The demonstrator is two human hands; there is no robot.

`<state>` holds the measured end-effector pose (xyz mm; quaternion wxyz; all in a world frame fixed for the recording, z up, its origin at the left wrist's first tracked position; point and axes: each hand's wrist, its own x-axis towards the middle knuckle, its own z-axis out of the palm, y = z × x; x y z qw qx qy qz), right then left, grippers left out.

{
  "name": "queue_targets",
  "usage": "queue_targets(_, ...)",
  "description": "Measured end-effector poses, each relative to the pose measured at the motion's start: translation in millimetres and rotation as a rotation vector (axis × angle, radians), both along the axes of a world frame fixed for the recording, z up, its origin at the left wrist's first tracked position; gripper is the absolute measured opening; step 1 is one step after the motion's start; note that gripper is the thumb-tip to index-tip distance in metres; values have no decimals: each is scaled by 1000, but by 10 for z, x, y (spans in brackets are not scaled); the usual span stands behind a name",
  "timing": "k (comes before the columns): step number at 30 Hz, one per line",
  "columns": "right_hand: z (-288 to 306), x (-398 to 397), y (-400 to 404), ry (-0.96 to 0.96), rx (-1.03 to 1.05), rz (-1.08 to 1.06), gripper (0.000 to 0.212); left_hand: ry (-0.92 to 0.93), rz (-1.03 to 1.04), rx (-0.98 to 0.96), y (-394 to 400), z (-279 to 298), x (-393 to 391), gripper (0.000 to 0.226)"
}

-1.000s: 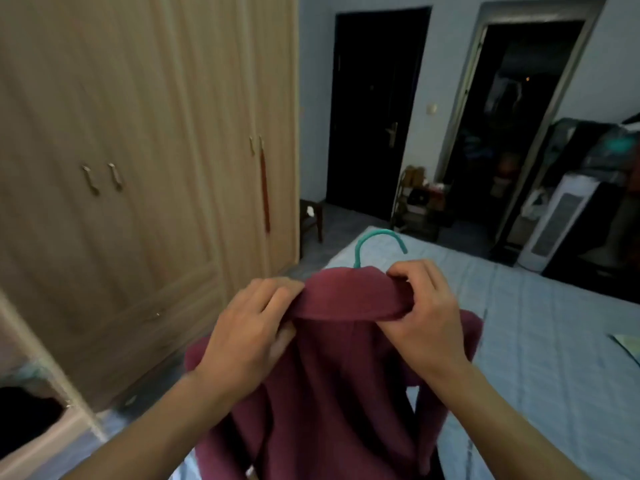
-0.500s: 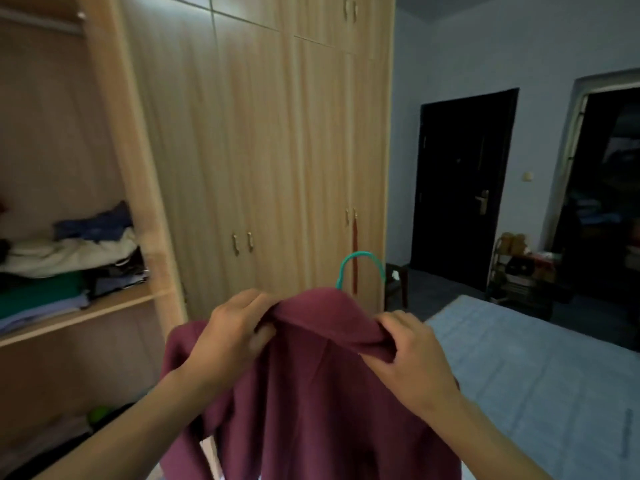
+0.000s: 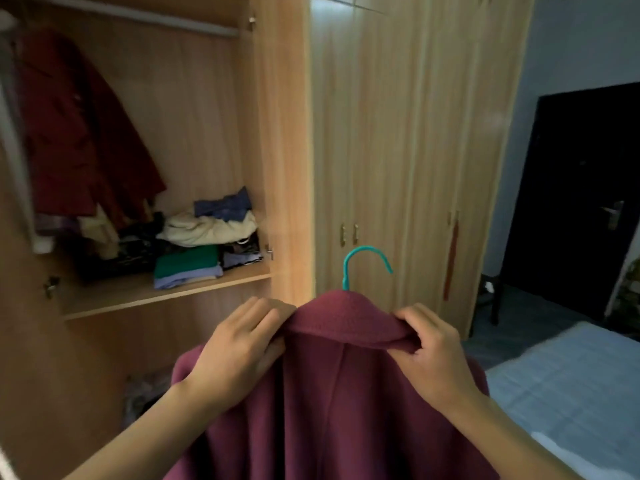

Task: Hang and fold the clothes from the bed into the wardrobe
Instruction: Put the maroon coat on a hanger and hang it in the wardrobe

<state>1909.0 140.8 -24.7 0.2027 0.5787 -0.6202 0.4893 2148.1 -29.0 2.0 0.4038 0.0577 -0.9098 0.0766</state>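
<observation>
Maroon knit fabric fills the lower centre of the view: a maroon garment [image 3: 332, 403] hangs from a teal hanger [image 3: 363, 263], whose hook rises above the collar. The left hand [image 3: 242, 344] is clamped on the left shoulder of the garment at the collar edge, fingers curled over the fabric. The right hand [image 3: 433, 355] is clamped on the right side of the collar, pinching a fold between thumb and fingers. Both forearms extend up from the bottom edge of the view. To the right, just behind the garment, lies the bed [image 3: 568, 382] with a pale blue cover. Ahead on the left stands the open wardrobe [image 3: 284, 150]. On its wooden shelf [image 3: 166, 292] rests a stack of folded clothes [image 3: 204, 247], with green, cream and blue items visible. Above the shelf, a dark red coat [image 3: 79, 140] hangs from the hanging rail [image 3: 145, 15]. To the right of the open compartment, the closed wardrobe doors [image 3: 391, 150] carry small metal handles. At the far right stands a dark door [image 3: 581, 199].
</observation>
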Motion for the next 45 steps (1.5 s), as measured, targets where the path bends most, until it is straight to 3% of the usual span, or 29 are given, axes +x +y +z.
queue_targets(11, 226, 959, -1374, 40, -64, 157, 25, 113, 156, -124, -1024, -48, 1079, 32)
queue_targets(20, 87, 893, -2482, -17, -108, 365, 23, 107, 274, -78, -1693, -68, 1058, 53)
queue_targets(25, 77, 723, -3097, -74, -126, 495, 22, 80, 406, -166, -2107, 21, 884, 35)
queue_targets(32, 131, 686, -3708, -115, -125, 610, 22, 29, 439, -220, -2545, 114, 887, 37)
queue_targets(37, 265, 786, -3984, -66, -142, 570, 24, 13, 423, -262, -2851, 235, 985, 33)
queue_targets(39, 360, 840, -4077, -19, -129, 542, 28, 53, 439, -243, -2956, 315, 1056, 33)
queue_targets(43, 534, 854, -4147, 76, 71, 603, 60, 126, 470, -189, -3150, 463, 1226, 32)
queue_targets(45, 567, 825, -4155, 103, 133, 634, 67, 164, 485, -173, -3228, 511, 1328, 32)
